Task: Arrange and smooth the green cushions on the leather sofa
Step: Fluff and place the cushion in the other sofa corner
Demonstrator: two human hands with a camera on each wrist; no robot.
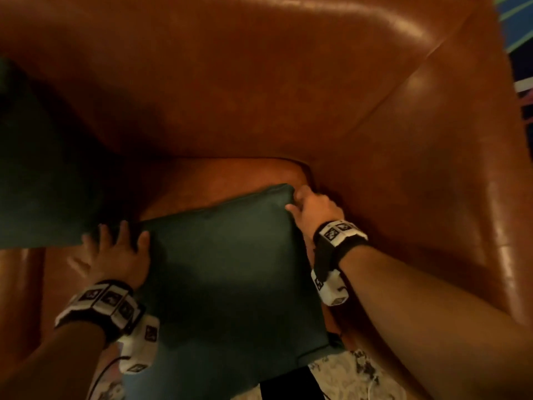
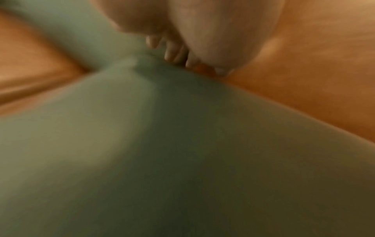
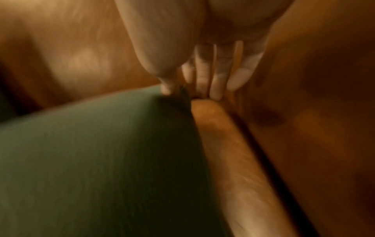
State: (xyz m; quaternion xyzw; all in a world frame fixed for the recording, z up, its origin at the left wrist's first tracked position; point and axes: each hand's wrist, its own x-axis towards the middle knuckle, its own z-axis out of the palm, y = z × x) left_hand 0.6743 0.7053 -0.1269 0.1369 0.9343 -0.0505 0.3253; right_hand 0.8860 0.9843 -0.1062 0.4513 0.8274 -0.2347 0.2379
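A dark green cushion (image 1: 230,269) lies flat on the brown leather sofa seat (image 1: 216,177), reaching toward me. My right hand (image 1: 295,202) pinches its far right corner, thumb on top and fingers behind the corner, as the right wrist view shows on the cushion (image 3: 101,152). At the far left corner my left hand (image 1: 115,246) has its fingers spread and its thumb over the cushion edge; the blurred left wrist view shows the fingers (image 2: 172,52) beside that corner of the cushion (image 2: 182,160). A second green cushion (image 1: 37,168) leans against the backrest at the left.
The sofa backrest (image 1: 230,82) rises behind the cushions, and the armrest (image 1: 432,183) runs down the right side close to my right hand. Striped carpet (image 1: 519,39) shows beyond the armrest. My patterned clothing (image 1: 346,376) is at the bottom edge.
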